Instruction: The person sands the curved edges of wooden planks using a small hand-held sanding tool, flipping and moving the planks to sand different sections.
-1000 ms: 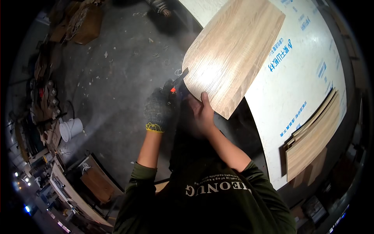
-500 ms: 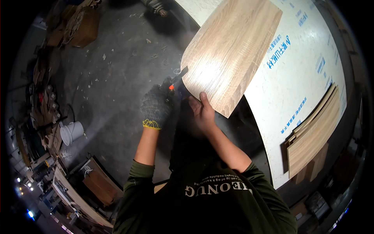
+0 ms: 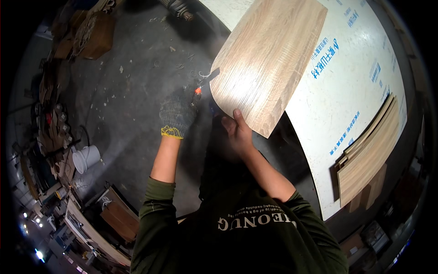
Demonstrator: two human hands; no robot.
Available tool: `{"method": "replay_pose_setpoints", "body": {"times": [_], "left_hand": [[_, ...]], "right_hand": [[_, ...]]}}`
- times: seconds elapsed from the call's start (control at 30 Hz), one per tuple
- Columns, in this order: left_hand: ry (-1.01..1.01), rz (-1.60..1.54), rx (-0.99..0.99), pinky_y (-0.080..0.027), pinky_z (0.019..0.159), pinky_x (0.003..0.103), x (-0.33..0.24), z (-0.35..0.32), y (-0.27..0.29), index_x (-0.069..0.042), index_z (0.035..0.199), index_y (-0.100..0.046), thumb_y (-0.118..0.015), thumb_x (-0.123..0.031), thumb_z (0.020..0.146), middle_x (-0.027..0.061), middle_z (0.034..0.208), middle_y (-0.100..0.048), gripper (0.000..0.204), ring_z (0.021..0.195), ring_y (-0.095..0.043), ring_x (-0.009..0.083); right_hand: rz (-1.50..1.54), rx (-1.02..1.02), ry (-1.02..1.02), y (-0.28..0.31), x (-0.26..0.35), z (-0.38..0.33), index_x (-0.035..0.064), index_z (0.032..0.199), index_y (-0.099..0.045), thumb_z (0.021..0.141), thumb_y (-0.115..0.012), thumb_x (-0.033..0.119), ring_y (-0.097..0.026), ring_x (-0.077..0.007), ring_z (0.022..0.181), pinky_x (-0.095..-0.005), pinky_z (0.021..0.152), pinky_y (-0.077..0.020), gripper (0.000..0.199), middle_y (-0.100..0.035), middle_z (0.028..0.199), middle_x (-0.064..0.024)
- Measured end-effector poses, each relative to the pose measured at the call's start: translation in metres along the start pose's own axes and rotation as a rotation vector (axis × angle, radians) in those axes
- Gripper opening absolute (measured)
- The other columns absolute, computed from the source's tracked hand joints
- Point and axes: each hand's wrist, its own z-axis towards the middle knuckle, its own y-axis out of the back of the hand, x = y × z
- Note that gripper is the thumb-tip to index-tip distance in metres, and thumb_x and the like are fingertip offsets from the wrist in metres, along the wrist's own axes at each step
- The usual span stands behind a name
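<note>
A wood-grain board (image 3: 269, 59) with a rounded left corner lies partly over the white sheet, its near end jutting toward me. My right hand (image 3: 239, 132), bare, grips that near edge with the thumb on top; the fingers underneath are partly hidden. In a dark knitted glove with a yellow cuff, my left hand (image 3: 177, 113) is closed round a flat, dark-bladed hand tool (image 3: 210, 79) with an orange part by the grip. The blade's tip meets the board's curved left edge. A thin pale curl of shaving (image 3: 204, 74) hangs beside the blade.
The large white printed sheet (image 3: 337, 91) supports the board. Several narrow wood-grain strips (image 3: 367, 157) are stacked on its right side. Scraps litter the grey floor (image 3: 137, 82). A white bucket (image 3: 86, 159), a brown carton (image 3: 95, 35) and leaning panels (image 3: 119, 217) stand at left.
My left hand has moved a little up and left with the tool, its blade higher along the board's curved edge. The pale curl is longer. My right hand keeps its grip.
</note>
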Motion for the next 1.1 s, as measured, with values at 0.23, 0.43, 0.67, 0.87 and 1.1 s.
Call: {"method": "replay_pose_setpoints", "body": {"times": [0.23,0.43,0.67,0.87,1.1], "left_hand": [[-0.05,-0.008,-0.023,-0.051,0.08,0.045,-0.001,0.033,0.005,-0.018,0.125,-0.059,-0.053,-0.036,0.094,0.0126,0.11,-0.065,0.036,0.097,-0.063,0.0334],[-0.103,0.051,-0.001,-0.051,0.082,0.044,-0.007,0.057,0.005,-0.017,0.123,-0.061,-0.054,-0.036,0.093,0.0121,0.113,-0.065,0.036,0.099,-0.063,0.0328],[-0.215,0.059,-0.095,-0.051,0.08,0.044,-0.011,0.072,0.001,-0.017,0.122,-0.061,-0.058,-0.034,0.091,0.0128,0.105,-0.066,0.035,0.094,-0.063,0.0339],[-0.105,-0.015,-0.004,-0.05,0.075,0.045,-0.034,0.022,-0.006,-0.018,0.122,-0.061,-0.058,-0.032,0.091,0.0138,0.098,-0.065,0.034,0.088,-0.063,0.0334],[-0.038,0.002,0.024,-0.051,0.073,0.046,-0.043,0.017,0.0,-0.021,0.128,-0.058,-0.055,-0.035,0.093,0.0144,0.098,-0.064,0.037,0.087,-0.063,0.0344]], "right_hand": [[-0.062,0.042,-0.073,-0.001,0.013,-0.006,0.0092,0.136,-0.039,0.094,-0.061,0.024,-0.052,-0.0228,0.116,-0.0383,0.091,-0.0465,0.049,-0.052,0.13,-0.0075],[-0.072,0.076,-0.046,0.002,0.016,-0.004,0.0093,0.132,-0.046,0.094,-0.061,0.027,-0.056,-0.0186,0.112,-0.0339,0.086,-0.0492,0.045,-0.057,0.126,-0.0058],[-0.126,0.119,-0.094,0.017,0.026,-0.003,0.0088,0.137,-0.043,0.093,-0.062,0.025,-0.055,-0.0225,0.113,-0.0389,0.09,-0.0474,0.05,-0.054,0.13,-0.0068],[-0.339,0.024,-0.158,0.068,0.07,-0.041,0.0016,0.133,-0.046,0.091,-0.064,0.022,-0.056,-0.0249,0.111,-0.0437,0.087,-0.0497,0.05,-0.056,0.126,-0.0121],[-0.383,0.057,-0.188,0.074,0.073,-0.048,-0.0028,0.124,-0.052,0.09,-0.067,0.025,-0.06,-0.0244,0.102,-0.0393,0.082,-0.0519,0.047,-0.061,0.115,-0.0142]]}}
